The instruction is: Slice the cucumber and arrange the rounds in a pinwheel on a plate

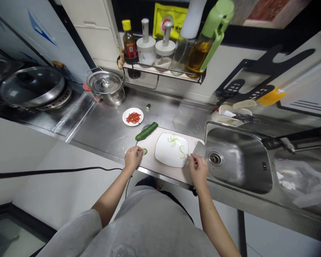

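At the left end of the pale cutting board (pixel 147 163), my left hand (pixel 133 157) pinches the edge of a cucumber slice (pixel 144 151). A square white plate (pixel 167 155) lies on the board, with a painted pattern or thin green pieces in its upper right part; I cannot tell which. My right hand (pixel 199 171) is by the plate's right rim, its fingers bent and slightly apart, with nothing visible in them. Just beyond it rests a broad knife blade (pixel 199 149), its handle hidden. A cut cucumber (pixel 146 131) lies across the board's upper left corner.
Behind the board are a small plate (pixel 124 120) of chopped red pieces and a cucumber end (pixel 148 106). A lidded steel pot (pixel 115 96) stands near the stove pan (pixel 32 87). The sink (pixel 246 160) is at right. Bottles and jars fill the wall rack (pixel 163 71).
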Demonstrator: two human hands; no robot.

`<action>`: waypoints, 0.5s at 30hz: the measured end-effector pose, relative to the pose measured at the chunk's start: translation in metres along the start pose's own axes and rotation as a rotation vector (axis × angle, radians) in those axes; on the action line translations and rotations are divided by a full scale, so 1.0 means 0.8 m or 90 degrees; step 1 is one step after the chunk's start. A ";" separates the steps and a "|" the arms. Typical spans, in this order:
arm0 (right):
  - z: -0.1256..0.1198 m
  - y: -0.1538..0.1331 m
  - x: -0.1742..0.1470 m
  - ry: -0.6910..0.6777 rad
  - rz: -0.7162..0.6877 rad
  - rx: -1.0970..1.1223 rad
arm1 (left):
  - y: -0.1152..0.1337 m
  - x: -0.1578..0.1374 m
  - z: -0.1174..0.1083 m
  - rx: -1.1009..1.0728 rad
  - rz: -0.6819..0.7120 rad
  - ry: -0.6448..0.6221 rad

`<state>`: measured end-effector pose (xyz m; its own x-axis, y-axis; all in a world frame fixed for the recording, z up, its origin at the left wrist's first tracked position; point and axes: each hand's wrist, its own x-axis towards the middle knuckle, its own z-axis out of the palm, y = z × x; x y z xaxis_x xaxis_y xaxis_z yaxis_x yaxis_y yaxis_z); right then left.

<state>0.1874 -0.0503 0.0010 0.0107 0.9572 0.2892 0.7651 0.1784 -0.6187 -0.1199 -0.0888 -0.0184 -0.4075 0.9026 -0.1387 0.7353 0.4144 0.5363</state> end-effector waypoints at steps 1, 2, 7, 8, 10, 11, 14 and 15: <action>0.000 -0.003 0.001 -0.001 -0.003 0.007 | 0.002 -0.001 -0.003 -0.017 0.010 0.000; 0.001 -0.007 0.001 -0.003 -0.007 0.016 | 0.004 -0.002 -0.007 -0.037 0.026 -0.002; 0.001 -0.044 0.009 -0.052 -0.030 0.075 | 0.032 -0.010 -0.030 -0.165 0.128 -0.002; 0.000 -0.055 0.010 -0.074 -0.043 0.090 | 0.040 -0.013 -0.034 -0.193 0.139 -0.001; 0.000 -0.078 0.012 -0.117 -0.075 0.130 | 0.057 -0.018 -0.040 -0.251 0.156 -0.002; 0.000 -0.089 0.013 -0.142 -0.092 0.150 | 0.066 -0.021 -0.042 -0.281 0.163 -0.009; 0.002 -0.115 0.014 -0.183 -0.137 0.186 | 0.088 -0.030 -0.041 -0.373 0.166 -0.055; 0.003 -0.120 0.014 -0.187 -0.144 0.188 | 0.095 -0.033 -0.039 -0.402 0.156 -0.075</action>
<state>0.1125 -0.0558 0.0618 -0.3504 0.9030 0.2487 0.5105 0.4068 -0.7576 -0.0703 -0.0848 0.0518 -0.1818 0.9831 -0.0228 0.3276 0.0824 0.9412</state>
